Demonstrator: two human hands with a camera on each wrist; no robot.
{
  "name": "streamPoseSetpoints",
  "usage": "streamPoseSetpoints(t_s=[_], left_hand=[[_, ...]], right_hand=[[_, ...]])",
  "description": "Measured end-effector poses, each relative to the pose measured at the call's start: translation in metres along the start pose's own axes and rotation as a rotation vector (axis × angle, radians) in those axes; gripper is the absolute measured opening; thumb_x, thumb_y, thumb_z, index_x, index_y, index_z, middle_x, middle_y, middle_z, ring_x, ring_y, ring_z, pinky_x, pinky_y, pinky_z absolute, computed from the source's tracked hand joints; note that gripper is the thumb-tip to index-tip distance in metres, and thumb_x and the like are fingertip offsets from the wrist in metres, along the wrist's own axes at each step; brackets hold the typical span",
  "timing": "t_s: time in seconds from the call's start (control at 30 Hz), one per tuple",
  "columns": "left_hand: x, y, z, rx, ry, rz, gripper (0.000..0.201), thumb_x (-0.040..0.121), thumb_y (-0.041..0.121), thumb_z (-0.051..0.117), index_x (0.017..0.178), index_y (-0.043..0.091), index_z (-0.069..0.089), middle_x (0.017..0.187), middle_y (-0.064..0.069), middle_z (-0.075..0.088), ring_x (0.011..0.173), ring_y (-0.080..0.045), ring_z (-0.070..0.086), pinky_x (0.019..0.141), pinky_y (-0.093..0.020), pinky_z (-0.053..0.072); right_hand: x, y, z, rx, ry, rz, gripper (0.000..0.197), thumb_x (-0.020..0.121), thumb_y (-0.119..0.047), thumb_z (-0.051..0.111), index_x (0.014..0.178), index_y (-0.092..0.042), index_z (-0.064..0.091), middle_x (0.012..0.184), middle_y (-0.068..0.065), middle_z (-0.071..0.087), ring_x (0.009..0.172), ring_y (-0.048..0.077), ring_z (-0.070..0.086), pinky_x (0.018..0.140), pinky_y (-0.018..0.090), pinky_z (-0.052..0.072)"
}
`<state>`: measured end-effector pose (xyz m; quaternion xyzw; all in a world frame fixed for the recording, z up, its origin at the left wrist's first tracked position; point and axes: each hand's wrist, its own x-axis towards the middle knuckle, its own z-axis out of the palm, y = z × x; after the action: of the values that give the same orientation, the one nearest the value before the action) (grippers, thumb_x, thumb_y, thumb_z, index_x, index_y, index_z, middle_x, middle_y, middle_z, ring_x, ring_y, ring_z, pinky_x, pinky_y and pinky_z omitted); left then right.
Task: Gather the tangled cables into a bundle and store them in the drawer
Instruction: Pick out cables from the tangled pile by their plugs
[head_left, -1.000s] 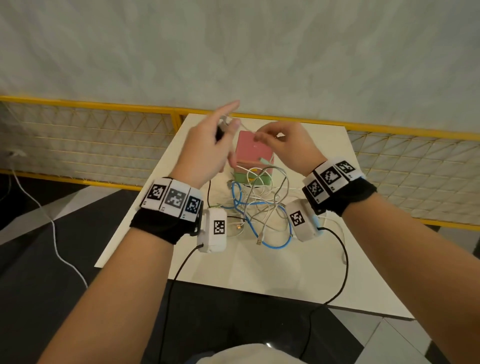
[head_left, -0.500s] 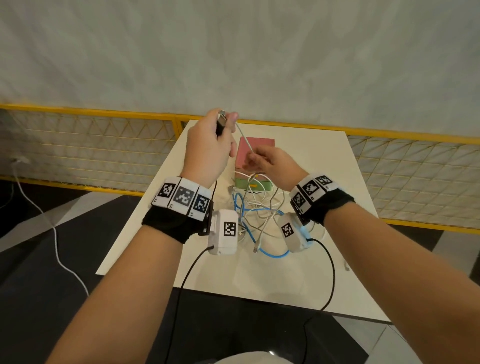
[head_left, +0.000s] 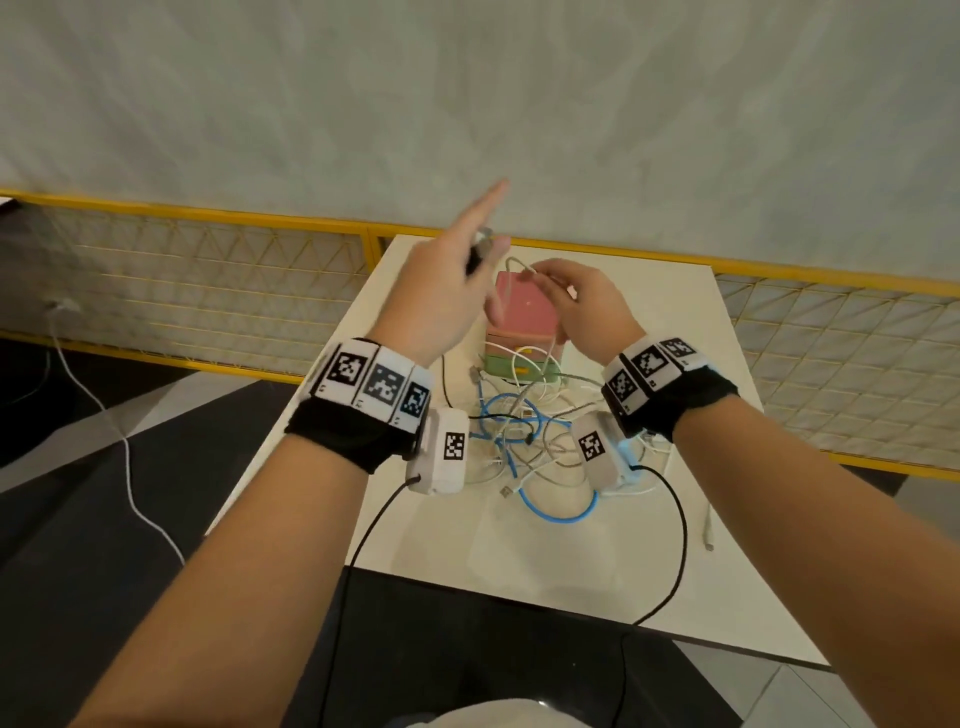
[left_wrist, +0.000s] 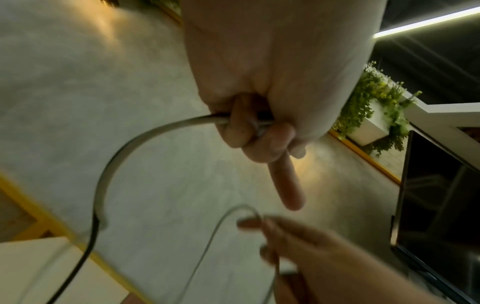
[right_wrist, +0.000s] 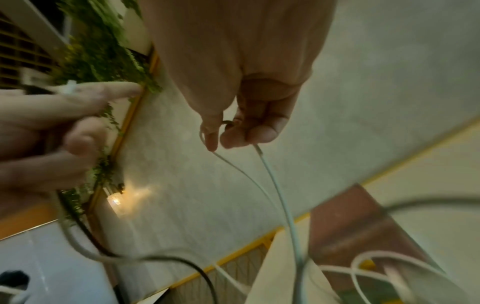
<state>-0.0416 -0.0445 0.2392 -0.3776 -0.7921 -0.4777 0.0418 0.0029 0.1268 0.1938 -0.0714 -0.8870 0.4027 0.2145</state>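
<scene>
a pale wall and a yellow rail run behind the small white table we stand at. a pink-topped drawer box sits toward the table's far edge, and the cables lie in a loose tangle between it and the near edge, blue, white and grey loops crossing one another, with one white end trailing off toward the right edge.

our left hand is raised above the box with the forefinger out straight and the other fingers curled around a grey cable near its plug. our right hand is just beside it, pinching a loop of thin white cable between thumb and fingertips. both strands drop from our hands down into the pile, which lies below and nearer to us than the hands, under the wrists.

the risk, as we judge it, is in lifting. the two strands we hold look threaded through the rest, so pulling the hands apart or upward could cinch a knot tighter rather than free anything. a sharp tug could also drag the pile against the box and shift or tip it, since cables rest across its front. the stray end by the right edge could slide off the table and get left out of the bundle. the box's drawers look shut, so a hand must come free before storing.
</scene>
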Motion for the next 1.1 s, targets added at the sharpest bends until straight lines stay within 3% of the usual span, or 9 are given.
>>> streamPoseSetpoints(t_s=[0.1, 0.2, 0.37, 0.63, 0.73, 0.83, 0.93, 1.03, 1.1], left_hand=[[0.01, -0.009, 0.017, 0.16, -0.108, -0.037, 0.044, 0.102, 0.035, 0.045, 0.146, 0.032, 0.038, 0.075, -0.005, 0.07, 0.039, -0.001, 0.048, 0.055, -0.028, 0.049], [0.02, -0.017, 0.018, 0.234, -0.141, -0.101, 0.029, 0.101, 0.041, 0.044, 0.109, 0.017, 0.058, 0.075, -0.007, 0.07, 0.038, -0.013, 0.048, 0.058, -0.046, 0.054], [0.023, -0.01, 0.012, 0.173, 0.021, 0.005, 0.029, 0.1, 0.034, 0.048, 0.086, 0.01, 0.056, 0.054, 0.004, 0.062, 0.039, -0.001, 0.047, 0.059, -0.032, 0.048], [0.021, -0.005, 0.007, -0.069, 0.308, -0.007, 0.028, 0.103, 0.025, 0.046, 0.092, 0.002, 0.057, 0.064, 0.011, 0.055, 0.038, 0.0, 0.052, 0.049, -0.011, 0.036], [0.023, -0.008, 0.0, -0.141, 0.381, -0.054, 0.023, 0.103, 0.028, 0.045, 0.089, 0.012, 0.055, 0.068, 0.01, 0.056, 0.039, -0.002, 0.053, 0.047, -0.016, 0.036], [0.025, -0.01, -0.011, -0.164, 0.391, -0.097, 0.023, 0.102, 0.032, 0.045, 0.083, 0.022, 0.052, 0.064, 0.0, 0.06, 0.034, -0.004, 0.049, 0.048, -0.025, 0.034], [0.024, -0.014, -0.014, -0.073, 0.321, -0.167, 0.023, 0.103, 0.031, 0.042, 0.093, 0.015, 0.055, 0.061, -0.008, 0.065, 0.03, -0.003, 0.046, 0.05, -0.027, 0.035], [0.022, -0.022, -0.012, 0.001, 0.191, -0.261, 0.032, 0.104, 0.03, 0.039, 0.13, 0.014, 0.048, 0.063, -0.005, 0.07, 0.031, -0.011, 0.043, 0.041, -0.023, 0.037], [0.018, -0.023, -0.006, -0.005, 0.074, -0.233, 0.048, 0.104, 0.032, 0.041, 0.15, 0.026, 0.029, 0.061, -0.003, 0.071, 0.033, -0.018, 0.04, 0.037, -0.023, 0.038]], right_hand=[[0.012, -0.015, -0.009, -0.095, 0.0, -0.154, 0.02, 0.097, -0.029, 0.049, 0.107, -0.023, 0.065, 0.089, -0.001, 0.054, 0.056, 0.021, 0.066, 0.063, 0.031, 0.051], [0.016, -0.012, -0.014, -0.126, 0.029, -0.245, 0.017, 0.094, -0.025, 0.055, 0.104, -0.015, 0.065, 0.096, 0.006, 0.043, 0.077, 0.024, 0.063, 0.074, 0.035, 0.05], [0.003, 0.012, -0.003, 0.056, -0.057, -0.147, 0.01, 0.096, -0.009, 0.048, 0.101, -0.009, 0.056, 0.103, 0.008, 0.05, 0.094, 0.022, 0.064, 0.092, 0.034, 0.05], [-0.009, 0.041, 0.019, 0.012, -0.207, 0.096, 0.016, 0.099, -0.014, 0.041, 0.092, -0.006, 0.054, 0.096, 0.009, 0.065, 0.09, 0.024, 0.066, 0.083, 0.039, 0.051], [-0.01, 0.04, 0.021, -0.14, -0.379, 0.179, 0.022, 0.1, -0.021, 0.039, 0.083, -0.014, 0.051, 0.099, 0.012, 0.066, 0.083, 0.025, 0.07, 0.076, 0.039, 0.052], [-0.018, 0.04, 0.024, -0.232, -0.443, 0.206, 0.027, 0.102, -0.022, 0.031, 0.094, -0.006, 0.052, 0.103, 0.013, 0.064, 0.076, 0.019, 0.069, 0.062, 0.028, 0.052], [-0.02, 0.038, 0.022, -0.209, -0.391, 0.237, 0.022, 0.101, -0.016, 0.031, 0.097, -0.003, 0.049, 0.105, 0.017, 0.063, 0.061, 0.014, 0.063, 0.044, 0.013, 0.043], [-0.016, 0.038, 0.019, -0.085, -0.312, 0.265, 0.019, 0.101, -0.019, 0.032, 0.096, -0.008, 0.047, 0.1, 0.013, 0.064, 0.051, 0.021, 0.068, 0.053, 0.034, 0.057], [-0.013, 0.034, 0.015, 0.007, -0.256, 0.262, 0.013, 0.1, -0.018, 0.035, 0.097, -0.01, 0.045, 0.1, 0.013, 0.064, 0.052, 0.028, 0.068, 0.049, 0.036, 0.056]])
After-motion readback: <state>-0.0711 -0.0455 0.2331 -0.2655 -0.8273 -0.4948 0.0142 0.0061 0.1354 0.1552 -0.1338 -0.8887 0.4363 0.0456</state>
